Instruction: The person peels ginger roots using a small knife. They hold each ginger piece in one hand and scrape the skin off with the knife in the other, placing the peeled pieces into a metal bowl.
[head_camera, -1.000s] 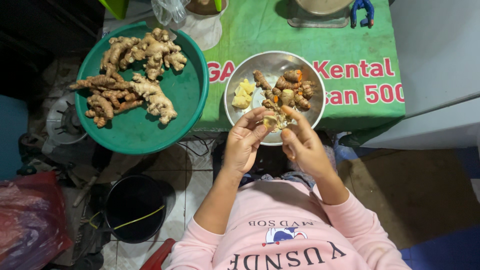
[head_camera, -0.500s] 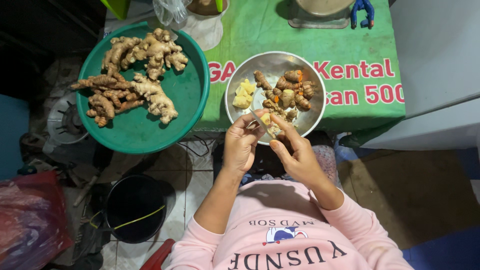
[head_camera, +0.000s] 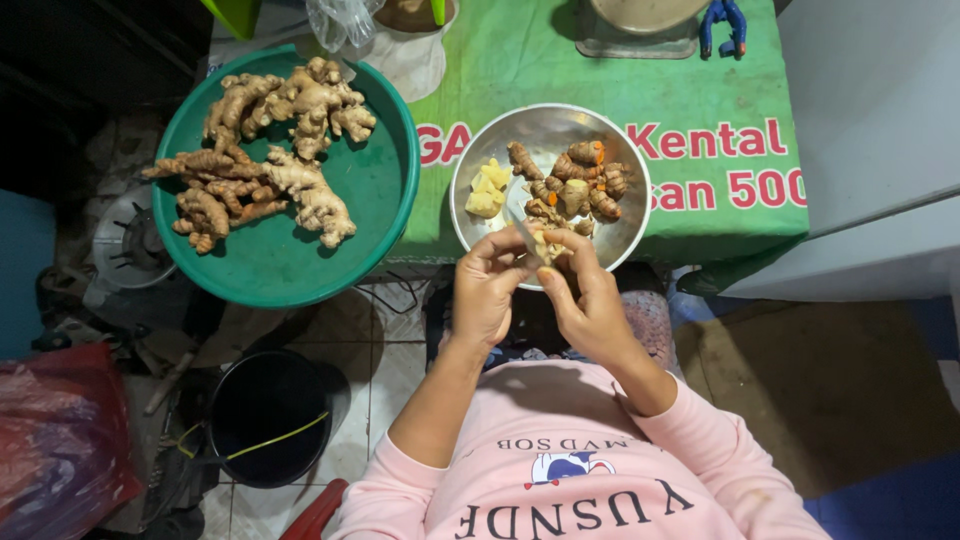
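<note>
My left hand (head_camera: 488, 292) grips a small knife (head_camera: 524, 234) whose blade points up towards the bowl. My right hand (head_camera: 592, 305) holds a pale piece of root (head_camera: 552, 249) against the blade. Both hands meet just at the near rim of a round metal bowl (head_camera: 620, 232), which contains brown and orange turmeric roots (head_camera: 578, 183) and a few peeled yellow chunks (head_camera: 485, 190). A big green round tray (head_camera: 375, 190) to the left carries several knobbly ginger roots (head_camera: 270, 150).
The bowl rests on a table covered with a green printed cloth (head_camera: 520, 70). A black bucket (head_camera: 268, 415) stands on the tiled floor at lower left, beside a red plastic bag (head_camera: 55, 440). A grey cabinet (head_camera: 870, 130) is on the right.
Both hands have drawn slightly nearer to my body, and the fingers have shifted around the root piece and the knife. The bowl and tray have not moved.
</note>
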